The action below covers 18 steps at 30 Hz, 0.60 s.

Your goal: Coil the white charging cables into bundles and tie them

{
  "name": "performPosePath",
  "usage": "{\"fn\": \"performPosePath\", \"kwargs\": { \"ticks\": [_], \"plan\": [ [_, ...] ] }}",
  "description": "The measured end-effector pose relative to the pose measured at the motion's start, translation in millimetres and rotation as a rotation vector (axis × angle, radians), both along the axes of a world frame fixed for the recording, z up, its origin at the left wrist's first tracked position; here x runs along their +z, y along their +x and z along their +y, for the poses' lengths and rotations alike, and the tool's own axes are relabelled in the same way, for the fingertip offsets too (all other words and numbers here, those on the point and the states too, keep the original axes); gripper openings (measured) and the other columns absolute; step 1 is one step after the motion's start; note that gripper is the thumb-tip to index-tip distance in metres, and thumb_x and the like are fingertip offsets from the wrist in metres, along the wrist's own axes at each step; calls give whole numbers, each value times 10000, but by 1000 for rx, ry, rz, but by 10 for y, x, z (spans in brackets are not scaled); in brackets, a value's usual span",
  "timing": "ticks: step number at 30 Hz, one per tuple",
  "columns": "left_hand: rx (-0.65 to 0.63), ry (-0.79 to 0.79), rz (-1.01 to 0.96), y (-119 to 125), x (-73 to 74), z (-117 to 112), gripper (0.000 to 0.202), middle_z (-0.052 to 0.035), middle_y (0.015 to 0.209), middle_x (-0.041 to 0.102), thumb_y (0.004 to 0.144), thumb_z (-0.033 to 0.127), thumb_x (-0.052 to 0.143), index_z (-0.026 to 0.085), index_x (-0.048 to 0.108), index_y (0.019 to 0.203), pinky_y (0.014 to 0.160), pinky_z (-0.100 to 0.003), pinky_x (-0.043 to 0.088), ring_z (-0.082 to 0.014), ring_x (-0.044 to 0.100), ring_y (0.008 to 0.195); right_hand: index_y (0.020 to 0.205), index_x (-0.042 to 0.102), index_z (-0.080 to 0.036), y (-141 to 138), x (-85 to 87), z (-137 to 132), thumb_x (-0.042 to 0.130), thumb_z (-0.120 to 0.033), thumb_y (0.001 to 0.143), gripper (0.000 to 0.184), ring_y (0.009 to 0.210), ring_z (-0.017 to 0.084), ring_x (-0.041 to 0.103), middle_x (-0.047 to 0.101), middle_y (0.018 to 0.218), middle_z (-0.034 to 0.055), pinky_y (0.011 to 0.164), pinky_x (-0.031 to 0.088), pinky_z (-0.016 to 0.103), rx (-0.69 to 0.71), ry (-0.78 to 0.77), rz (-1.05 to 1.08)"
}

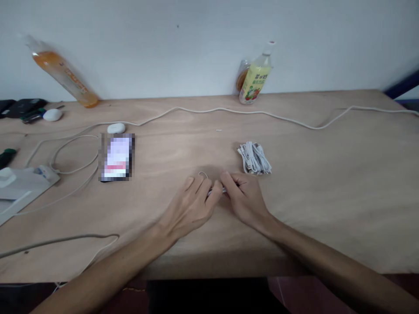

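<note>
My left hand (192, 203) and my right hand (246, 197) meet low over the middle of the table, fingers closed on a white cable (224, 190). A thin loop of it sticks up past my left fingers; the rest is mostly hidden by both hands. Just beyond my right hand lies a pile of coiled white cables (254, 158) with plugs showing. A tiny white strip (219, 130) rests farther back on the wooden tabletop (310, 174).
A phone (117, 157) with its screen lit and a white earbud case (116, 128) lie to the left. One long white cord (262, 112) crosses the back. An orange drink bottle (62, 76) and a yellow-labelled bottle (257, 78) stand by the wall.
</note>
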<state>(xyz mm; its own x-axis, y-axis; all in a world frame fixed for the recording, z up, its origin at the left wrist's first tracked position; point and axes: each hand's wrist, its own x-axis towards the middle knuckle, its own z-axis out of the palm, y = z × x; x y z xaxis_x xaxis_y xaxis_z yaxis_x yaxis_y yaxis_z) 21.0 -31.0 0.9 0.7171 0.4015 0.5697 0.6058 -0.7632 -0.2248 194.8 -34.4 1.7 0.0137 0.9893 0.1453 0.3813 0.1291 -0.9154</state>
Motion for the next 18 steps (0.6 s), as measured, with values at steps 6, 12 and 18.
{"fn": "performPosePath", "kwargs": {
  "ticks": [6, 12, 18],
  "plan": [
    [2, -205, -4, 17, -51, 24, 299, -80, 882, 723, 1175, 152, 339, 135, 626, 1094, 791, -386, 568, -243, 661, 817, 538, 339, -248, 0, -128, 55, 446, -450, 1005, 520, 505, 111, 282, 293, 540, -43, 492, 231, 294, 4, -3, -4],
    [0, -713, -90, -24, -87, 33, 413, -116, 1032, 726, 1199, 309, 234, 191, 596, 1040, 863, -455, 589, -279, 664, 964, 585, 360, -237, 65, -148, 84, 479, -302, 1068, 501, 493, 111, 366, 360, 534, -48, 509, 286, 291, 43, 253, -137],
    [-74, -907, -317, -24, -137, 15, 302, -103, 1038, 657, 1178, 300, 288, 213, 538, 1030, 835, -433, 555, -255, 602, 935, 702, 570, -223, 168, -134, 161, 548, -134, 1058, 368, 590, 142, 499, 578, 665, -2, 564, 376, 302, 132, 746, -447]
  ]
}}
